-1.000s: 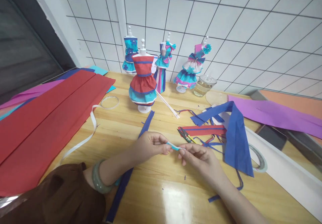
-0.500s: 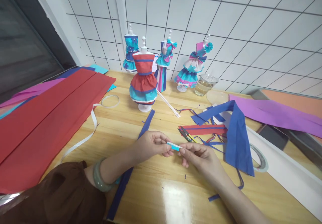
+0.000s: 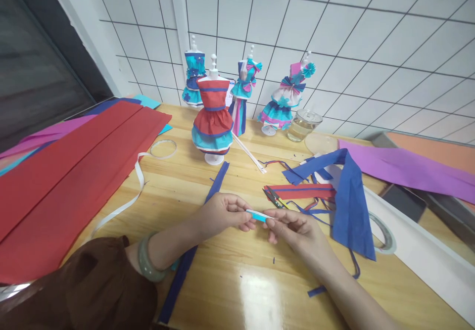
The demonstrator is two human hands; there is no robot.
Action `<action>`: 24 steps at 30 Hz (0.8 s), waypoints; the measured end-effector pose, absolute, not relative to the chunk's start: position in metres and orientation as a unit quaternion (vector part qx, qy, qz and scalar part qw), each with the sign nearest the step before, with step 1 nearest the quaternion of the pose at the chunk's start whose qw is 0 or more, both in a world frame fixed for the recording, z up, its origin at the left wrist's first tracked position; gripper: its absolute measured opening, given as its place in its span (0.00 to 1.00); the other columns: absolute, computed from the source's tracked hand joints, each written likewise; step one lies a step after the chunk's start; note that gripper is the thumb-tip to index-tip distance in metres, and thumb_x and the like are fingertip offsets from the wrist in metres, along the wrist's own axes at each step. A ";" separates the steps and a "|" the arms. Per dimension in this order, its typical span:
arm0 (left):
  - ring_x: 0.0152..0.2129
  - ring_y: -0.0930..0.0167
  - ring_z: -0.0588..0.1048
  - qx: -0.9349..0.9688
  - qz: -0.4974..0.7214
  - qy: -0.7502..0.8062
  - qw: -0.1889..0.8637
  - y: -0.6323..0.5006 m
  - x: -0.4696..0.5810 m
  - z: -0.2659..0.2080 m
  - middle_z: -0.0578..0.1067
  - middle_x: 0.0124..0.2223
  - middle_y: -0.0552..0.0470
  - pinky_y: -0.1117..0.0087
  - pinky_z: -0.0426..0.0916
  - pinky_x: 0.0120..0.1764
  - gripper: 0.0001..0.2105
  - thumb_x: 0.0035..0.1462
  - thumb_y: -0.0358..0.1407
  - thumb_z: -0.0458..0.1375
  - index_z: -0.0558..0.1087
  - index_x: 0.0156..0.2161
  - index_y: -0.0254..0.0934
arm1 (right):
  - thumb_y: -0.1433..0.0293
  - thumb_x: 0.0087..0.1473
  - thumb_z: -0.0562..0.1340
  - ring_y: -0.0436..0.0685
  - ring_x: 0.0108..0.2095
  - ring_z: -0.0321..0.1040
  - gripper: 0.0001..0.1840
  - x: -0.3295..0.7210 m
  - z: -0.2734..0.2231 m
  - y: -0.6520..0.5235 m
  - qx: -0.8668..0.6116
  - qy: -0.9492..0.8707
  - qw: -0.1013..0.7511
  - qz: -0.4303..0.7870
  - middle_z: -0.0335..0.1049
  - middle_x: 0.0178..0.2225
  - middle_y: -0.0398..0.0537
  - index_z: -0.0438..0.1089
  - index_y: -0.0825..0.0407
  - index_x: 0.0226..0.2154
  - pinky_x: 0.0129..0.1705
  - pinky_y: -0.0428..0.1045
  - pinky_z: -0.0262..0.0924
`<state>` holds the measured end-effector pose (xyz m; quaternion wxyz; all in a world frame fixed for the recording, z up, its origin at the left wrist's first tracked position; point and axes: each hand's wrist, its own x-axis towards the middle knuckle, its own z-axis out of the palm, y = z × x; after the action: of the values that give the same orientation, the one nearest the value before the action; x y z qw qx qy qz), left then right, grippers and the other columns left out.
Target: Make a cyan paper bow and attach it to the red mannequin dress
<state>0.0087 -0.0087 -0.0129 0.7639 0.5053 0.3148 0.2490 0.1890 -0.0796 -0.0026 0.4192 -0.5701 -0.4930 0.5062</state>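
Note:
A small turquoise paper strip with a white edge (image 3: pixel 258 216) is stretched between my two hands above the table. My left hand (image 3: pixel 230 213) pinches its left end between thumb and fingers. At the other end, my right hand (image 3: pixel 287 225) grips it the same way. Beyond my right hand lie yellow-and-black thread snips (image 3: pixel 275 199) on a red strip with a blue line (image 3: pixel 308 191). A long dark blue strip (image 3: pixel 185 265) passes under my left forearm. Behind my hands stands a small dress form (image 3: pixel 213 107) in a red and turquoise paper dress.
Three more dressed forms stand at the back, one of them (image 3: pixel 282 97) beside a glass of pale liquid (image 3: pixel 304 124). Large red sheets (image 3: pixel 85 171) and a white ribbon (image 3: pixel 139 176) lie left. Folded blue paper (image 3: pixel 351 206), a tape roll (image 3: pixel 386 236) and a purple sheet (image 3: pixel 411 171) are right.
The turquoise strip has tilted slightly between my fingers, and the fingers of my right hand have shifted a little. The things on the table stay where they were.

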 end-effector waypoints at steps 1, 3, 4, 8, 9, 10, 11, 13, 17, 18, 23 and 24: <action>0.27 0.67 0.76 0.504 0.248 0.316 0.764 -0.008 0.008 -0.013 0.77 0.29 0.44 0.66 0.70 0.32 0.13 0.42 0.37 0.63 0.70 0.31 0.29 | 0.61 0.45 0.63 0.50 0.20 0.66 0.16 0.189 -0.003 -0.080 -0.570 -0.495 0.418 0.506 0.70 0.18 0.44 0.72 0.55 0.34 0.24 0.46 0.61; 0.27 0.67 0.76 0.501 0.248 0.321 0.765 -0.008 0.008 -0.013 0.77 0.29 0.43 0.66 0.70 0.32 0.13 0.41 0.37 0.63 0.70 0.31 0.29 | 0.62 0.44 0.64 0.50 0.20 0.66 0.15 0.188 -0.003 -0.079 -0.568 -0.492 0.420 0.509 0.71 0.18 0.43 0.73 0.54 0.34 0.24 0.45 0.61; 0.27 0.67 0.76 0.500 0.247 0.323 0.765 -0.008 0.008 -0.013 0.77 0.29 0.43 0.67 0.70 0.32 0.13 0.41 0.37 0.63 0.70 0.31 0.29 | 0.63 0.43 0.65 0.49 0.20 0.66 0.14 0.188 -0.003 -0.079 -0.568 -0.488 0.422 0.511 0.70 0.18 0.43 0.73 0.54 0.33 0.24 0.45 0.60; 0.27 0.68 0.76 0.509 0.245 0.322 0.760 -0.009 0.008 -0.012 0.77 0.27 0.44 0.68 0.70 0.31 0.12 0.42 0.36 0.62 0.70 0.31 0.29 | 0.64 0.42 0.66 0.49 0.19 0.66 0.16 0.185 -0.002 -0.078 -0.566 -0.469 0.425 0.528 0.70 0.18 0.43 0.71 0.55 0.34 0.23 0.45 0.60; 0.26 0.69 0.76 0.513 0.246 0.318 0.758 -0.010 0.009 -0.012 0.77 0.27 0.45 0.69 0.70 0.31 0.12 0.42 0.36 0.62 0.70 0.30 0.29 | 0.64 0.42 0.66 0.49 0.19 0.66 0.17 0.184 -0.002 -0.078 -0.563 -0.464 0.425 0.535 0.71 0.19 0.44 0.71 0.56 0.35 0.24 0.45 0.61; 0.26 0.69 0.76 0.519 0.246 0.315 0.756 -0.011 0.009 -0.012 0.77 0.27 0.45 0.69 0.70 0.31 0.11 0.43 0.36 0.62 0.70 0.31 0.29 | 0.64 0.42 0.66 0.49 0.19 0.66 0.18 0.183 -0.002 -0.079 -0.559 -0.460 0.425 0.543 0.72 0.22 0.45 0.71 0.56 0.36 0.24 0.45 0.61; 0.26 0.69 0.76 0.524 0.246 0.313 0.753 -0.012 0.010 -0.012 0.77 0.27 0.45 0.70 0.70 0.30 0.11 0.43 0.36 0.62 0.71 0.31 0.29 | 0.64 0.41 0.66 0.49 0.20 0.66 0.18 0.182 -0.002 -0.079 -0.554 -0.457 0.425 0.551 0.73 0.24 0.46 0.71 0.55 0.36 0.24 0.45 0.61; 0.26 0.70 0.76 0.533 0.246 0.313 0.747 -0.013 0.011 -0.012 0.77 0.27 0.46 0.71 0.70 0.31 0.11 0.43 0.36 0.61 0.71 0.31 0.29 | 0.64 0.42 0.66 0.48 0.21 0.66 0.17 0.180 -0.002 -0.079 -0.542 -0.455 0.426 0.564 0.74 0.27 0.48 0.71 0.55 0.36 0.24 0.45 0.61; 0.26 0.71 0.76 0.539 0.248 0.317 0.740 -0.015 0.012 -0.011 0.76 0.27 0.47 0.71 0.70 0.31 0.10 0.43 0.35 0.61 0.71 0.30 0.29 | 0.65 0.41 0.66 0.48 0.20 0.64 0.16 0.179 -0.003 -0.080 -0.540 -0.446 0.440 0.562 0.73 0.27 0.48 0.72 0.55 0.35 0.24 0.45 0.61; 0.27 0.70 0.76 0.538 0.248 0.317 0.741 -0.015 0.012 -0.011 0.76 0.27 0.47 0.71 0.70 0.31 0.10 0.43 0.35 0.61 0.71 0.30 0.29 | 0.65 0.41 0.66 0.48 0.20 0.64 0.16 0.179 -0.002 -0.080 -0.543 -0.444 0.444 0.557 0.73 0.26 0.48 0.71 0.56 0.35 0.24 0.45 0.60; 0.27 0.69 0.76 0.539 0.243 0.303 0.747 -0.014 0.011 -0.012 0.77 0.27 0.45 0.69 0.70 0.31 0.11 0.43 0.36 0.62 0.71 0.30 0.29 | 0.65 0.41 0.66 0.49 0.22 0.65 0.17 0.180 -0.001 -0.081 -0.542 -0.451 0.451 0.547 0.72 0.26 0.47 0.69 0.55 0.36 0.24 0.46 0.61; 0.27 0.69 0.75 0.540 0.240 0.300 0.749 -0.014 0.011 -0.013 0.76 0.27 0.45 0.69 0.70 0.31 0.11 0.43 0.36 0.62 0.71 0.31 0.29 | 0.65 0.42 0.66 0.50 0.22 0.65 0.17 0.180 -0.001 -0.081 -0.540 -0.451 0.455 0.545 0.72 0.26 0.47 0.69 0.54 0.36 0.24 0.46 0.61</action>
<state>0.0113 -0.0138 -0.0130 0.7490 0.5397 0.3000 0.2404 0.1801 -0.0807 -0.0013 0.4549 -0.5401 -0.4515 0.5454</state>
